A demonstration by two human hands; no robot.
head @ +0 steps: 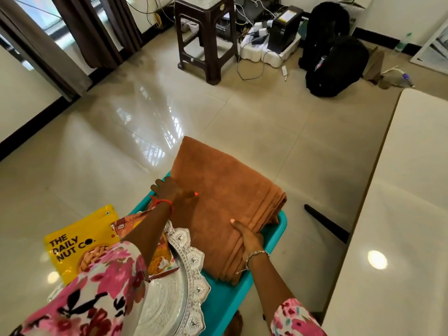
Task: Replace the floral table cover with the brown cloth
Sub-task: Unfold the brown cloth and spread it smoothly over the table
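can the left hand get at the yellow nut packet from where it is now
Probably yes. The left hand rests on the folded brown cloth, and the yellow nut packet lies just beside that forearm on the teal surface, its upper part uncovered; only the floral sleeve overlaps its lower edge.

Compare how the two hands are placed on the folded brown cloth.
The left hand lies at the far left edge of the brown cloth, fingers spread; the right hand grips the near right edge, thumb on top. The left wrist has a red thread, the right a silver bracelet. Both touch the cloth, which lies folded on the teal stool.
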